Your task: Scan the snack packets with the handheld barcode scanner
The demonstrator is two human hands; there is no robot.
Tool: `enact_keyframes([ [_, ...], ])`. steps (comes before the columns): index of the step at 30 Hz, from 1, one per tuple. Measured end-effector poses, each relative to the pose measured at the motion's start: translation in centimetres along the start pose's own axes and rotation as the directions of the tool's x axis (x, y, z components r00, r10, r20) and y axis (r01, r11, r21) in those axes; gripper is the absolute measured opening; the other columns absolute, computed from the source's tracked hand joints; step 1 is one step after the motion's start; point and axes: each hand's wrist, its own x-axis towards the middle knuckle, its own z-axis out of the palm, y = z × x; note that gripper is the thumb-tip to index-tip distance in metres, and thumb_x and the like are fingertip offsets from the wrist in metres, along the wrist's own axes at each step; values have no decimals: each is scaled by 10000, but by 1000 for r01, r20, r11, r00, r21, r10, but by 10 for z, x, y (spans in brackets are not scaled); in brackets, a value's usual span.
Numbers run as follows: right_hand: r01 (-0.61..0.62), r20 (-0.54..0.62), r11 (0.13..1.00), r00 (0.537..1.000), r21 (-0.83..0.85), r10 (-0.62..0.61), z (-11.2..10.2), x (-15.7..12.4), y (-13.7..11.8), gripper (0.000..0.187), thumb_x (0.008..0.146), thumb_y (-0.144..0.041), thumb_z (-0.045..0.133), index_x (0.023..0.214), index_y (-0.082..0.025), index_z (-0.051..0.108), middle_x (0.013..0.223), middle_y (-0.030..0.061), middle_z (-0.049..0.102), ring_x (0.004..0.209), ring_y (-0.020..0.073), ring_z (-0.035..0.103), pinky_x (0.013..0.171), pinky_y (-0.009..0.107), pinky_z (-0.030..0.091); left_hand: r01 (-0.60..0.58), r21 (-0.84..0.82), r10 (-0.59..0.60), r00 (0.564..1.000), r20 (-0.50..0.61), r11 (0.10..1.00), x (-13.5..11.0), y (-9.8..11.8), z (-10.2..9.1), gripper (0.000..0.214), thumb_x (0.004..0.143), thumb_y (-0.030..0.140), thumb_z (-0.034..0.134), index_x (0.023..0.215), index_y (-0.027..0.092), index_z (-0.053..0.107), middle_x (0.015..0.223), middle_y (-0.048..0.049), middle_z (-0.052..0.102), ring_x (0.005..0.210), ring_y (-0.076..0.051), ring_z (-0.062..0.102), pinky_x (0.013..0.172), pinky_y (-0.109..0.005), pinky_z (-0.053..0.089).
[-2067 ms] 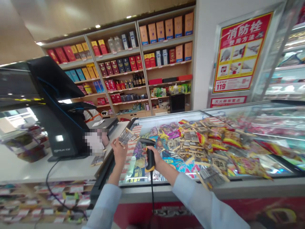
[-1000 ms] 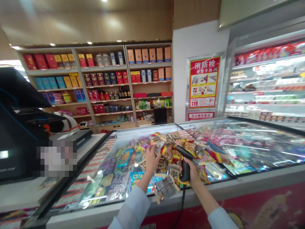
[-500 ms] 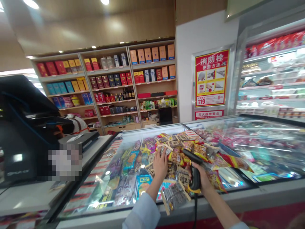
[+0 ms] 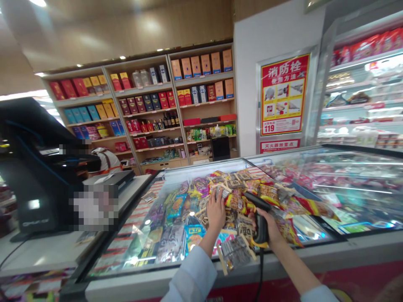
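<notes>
My left hand (image 4: pixel 215 209) reaches into a heap of snack packets (image 4: pixel 248 197) lying on the glass lid of a chest freezer (image 4: pixel 315 247). Its fingers curl round a small silvery packet (image 4: pixel 221 192) at the top of the heap. My right hand (image 4: pixel 267 228) is closed round the grip of a black barcode scanner (image 4: pixel 258 216) with a yellow band, whose head points left toward that packet. The scanner's cable (image 4: pixel 260 272) hangs down past the freezer's front edge. Both sleeves are light blue.
A black checkout terminal (image 4: pixel 34 176) stands on the white counter (image 4: pixel 50 251) at left, with a person partly hidden behind it. Shelves of boxed goods (image 4: pixel 163 100) fill the back wall. A red poster (image 4: pixel 283 94) hangs beside an open chiller (image 4: pixel 362 92) at right.
Both hands have moved from near the counter to the packet heap on the freezer lid. The earlier packet has left my left hand, which now grips another from the heap.
</notes>
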Motion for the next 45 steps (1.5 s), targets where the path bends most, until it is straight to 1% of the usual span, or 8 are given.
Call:
enact_keyframes([
  [8, -27, 4, 997, 1000, -68, 27, 0, -2, -3, 238, 631, -381, 677, 641, -153, 610, 412, 8, 546, 333, 120, 473, 322, 222, 367, 81, -111, -85, 996, -28, 991, 5, 2, -4, 472, 922, 322, 233, 1366, 212, 350, 1420, -75, 386, 1329, -196, 305, 1108, -434, 211],
  [13, 14, 28, 998, 1000, -57, -13, 6, -12, -12, 211, 637, -374, 670, 682, -181, 600, 510, 12, 590, 350, 120, 461, 324, 246, 372, 102, -141, -111, 992, -55, 985, 18, -8, -34, 456, 898, 346, 322, 1310, 176, 421, 1405, -117, 395, 1326, -235, 310, 1093, -449, 234],
  [17, 21, 66, 999, 998, -51, -17, 26, -21, -12, 173, 645, -352, 657, 687, -193, 602, 571, 17, 602, 374, 111, 465, 328, 236, 375, 134, -86, -144, 982, -120, 987, 25, -46, -82, 400, 865, 317, 404, 1225, 171, 498, 1364, -118, 441, 1300, -236, 351, 1084, -418, 261],
  [20, -8, 108, 1000, 994, -17, 9, 57, -24, -1, 157, 644, -337, 649, 683, -192, 601, 573, 10, 590, 375, 96, 454, 328, 218, 374, 208, -41, -212, 962, -172, 977, 23, -83, -122, 371, 855, 280, 414, 1182, 146, 523, 1321, -132, 480, 1283, -229, 373, 1080, -393, 268],
  [26, -83, 258, 997, 963, -3, 81, 140, -20, 49, 174, 660, -346, 638, 703, -186, 585, 563, -6, 577, 374, 88, 443, 322, 203, 368, 294, -28, -291, 918, -270, 955, 4, -147, -186, 345, 855, 269, 405, 1159, 154, 519, 1275, -125, 511, 1245, -209, 415, 1056, -374, 301],
  [31, -135, 337, 991, 933, -9, 130, 191, -13, 92, 194, 659, -342, 662, 702, -167, 590, 559, -8, 589, 373, 85, 463, 328, 197, 389, 337, -10, -322, 891, -319, 942, -18, -195, -226, 327, 848, 263, 404, 1133, 162, 530, 1207, -112, 558, 1184, -208, 470, 1025, -378, 338],
  [38, -181, 386, 981, 902, -69, 194, 238, 4, 142, 188, 675, -341, 644, 690, -161, 590, 547, -6, 600, 353, 88, 472, 314, 201, 394, 423, 46, -390, 867, -309, 905, -29, -252, -245, 315, 809, 237, 443, 1096, 160, 544, 1121, -112, 594, 1077, -213, 542, 940, -361, 406],
  [45, -259, 357, 959, 890, -116, 284, 261, 33, 192, 191, 683, -347, 623, 679, -160, 584, 518, 1, 601, 326, 85, 468, 295, 189, 390, 414, 160, -383, 903, -193, 896, 2, -291, -235, 374, 775, 225, 510, 1143, 160, 528, 1083, -112, 622, 1031, -214, 570, 901, -336, 416],
])
